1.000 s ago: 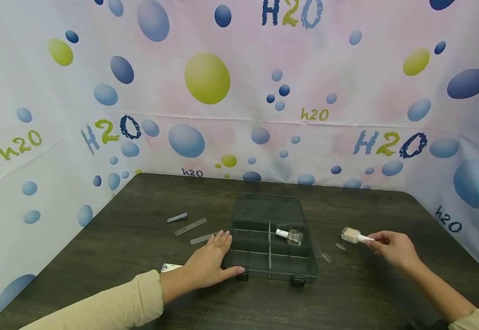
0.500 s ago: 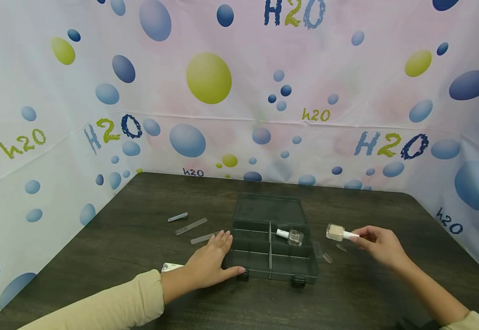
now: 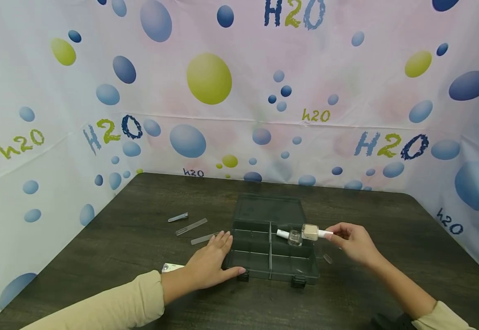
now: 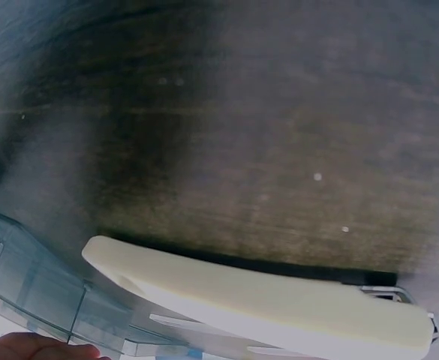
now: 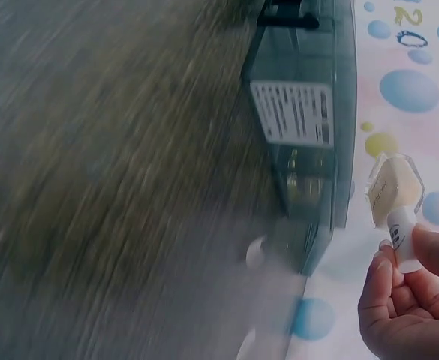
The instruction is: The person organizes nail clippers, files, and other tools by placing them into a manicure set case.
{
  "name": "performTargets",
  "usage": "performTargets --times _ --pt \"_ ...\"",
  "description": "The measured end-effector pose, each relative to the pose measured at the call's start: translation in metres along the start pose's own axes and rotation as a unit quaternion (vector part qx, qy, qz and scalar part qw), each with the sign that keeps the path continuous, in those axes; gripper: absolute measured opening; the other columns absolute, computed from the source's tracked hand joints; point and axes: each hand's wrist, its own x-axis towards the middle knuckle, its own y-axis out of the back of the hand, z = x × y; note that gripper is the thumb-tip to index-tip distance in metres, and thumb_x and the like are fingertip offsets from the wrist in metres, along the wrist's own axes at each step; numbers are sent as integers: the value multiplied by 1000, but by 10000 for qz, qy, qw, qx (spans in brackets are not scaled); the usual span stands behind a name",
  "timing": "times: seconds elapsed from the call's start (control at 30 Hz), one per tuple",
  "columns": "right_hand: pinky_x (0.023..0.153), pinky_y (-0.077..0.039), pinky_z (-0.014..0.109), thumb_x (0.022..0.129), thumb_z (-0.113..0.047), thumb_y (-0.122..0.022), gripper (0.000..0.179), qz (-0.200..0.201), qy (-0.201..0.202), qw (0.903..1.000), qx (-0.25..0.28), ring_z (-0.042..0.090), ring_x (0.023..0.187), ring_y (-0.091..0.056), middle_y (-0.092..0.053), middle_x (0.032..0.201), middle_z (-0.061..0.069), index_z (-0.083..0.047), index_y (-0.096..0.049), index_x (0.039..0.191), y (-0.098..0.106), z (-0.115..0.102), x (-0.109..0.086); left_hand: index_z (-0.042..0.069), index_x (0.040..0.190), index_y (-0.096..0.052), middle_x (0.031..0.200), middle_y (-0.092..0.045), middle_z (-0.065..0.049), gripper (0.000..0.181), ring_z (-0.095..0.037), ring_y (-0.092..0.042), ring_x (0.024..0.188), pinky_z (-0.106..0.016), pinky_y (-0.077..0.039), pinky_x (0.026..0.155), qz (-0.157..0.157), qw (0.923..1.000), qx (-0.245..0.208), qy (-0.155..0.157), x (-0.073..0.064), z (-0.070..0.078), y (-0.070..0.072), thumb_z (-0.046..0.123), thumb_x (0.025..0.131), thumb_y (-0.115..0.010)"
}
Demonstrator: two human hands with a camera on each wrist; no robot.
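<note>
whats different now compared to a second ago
The right hand has moved left, carrying the cream bottle by its white cap from beside the box to its right side, seemingly above it. Unchanged: the left hand at the box's left side, and the clear bottle inside.

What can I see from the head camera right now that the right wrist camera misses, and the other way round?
Only the head view shows the left hand at the left side of the box, plus the small clipper and thin strips on the table.

Only the right wrist view shows the white label on the box's outer wall and dark printing on the bottle's white cap.

Both show the right hand pinching that cap, the box, the table and the spotted backdrop.
</note>
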Motion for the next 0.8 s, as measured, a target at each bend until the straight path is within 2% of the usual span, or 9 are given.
performTargets --times 0.1,0.47,0.57,0.8 --pt "52 -42 24 89 -13 -61 19 -84 123 9999 61 10 61 -48 -63 79 11 4 -65 97 -7 -6 4 -6 138 -38 146 -33 -22 83 -35 -30 137 -49 -31 108 11 10000 3 20 0 0 0 56 86 -55" --pt "52 -42 23 89 -9 -60 16 -502 318 9980 231 10 61 -47 -62 77 14 5 -65 94 -31 -23 22 -5 138 -39 146 -34 -22 83 -36 -31 137 -49 -33 107 -68 9999 122 28 0 0 1 57 86 -54" --pt "50 -40 23 89 -8 -60 15 -552 460 9972 187 10 59 -45 -62 76 14 6 -65 92 -37 -25 25 -5 138 -39 146 -34 -22 82 -37 -31 136 -49 -34 106 -52 9999 148 26 0 1 1 57 85 -54" --pt "53 -42 25 87 -6 -63 10 -604 592 9964 -98 13 64 -50 -64 75 8 4 -66 87 -47 -27 26 -5 138 -39 146 -34 -22 83 -37 -32 136 -49 -35 106 -6 9999 139 4 0 0 0 58 86 -54"
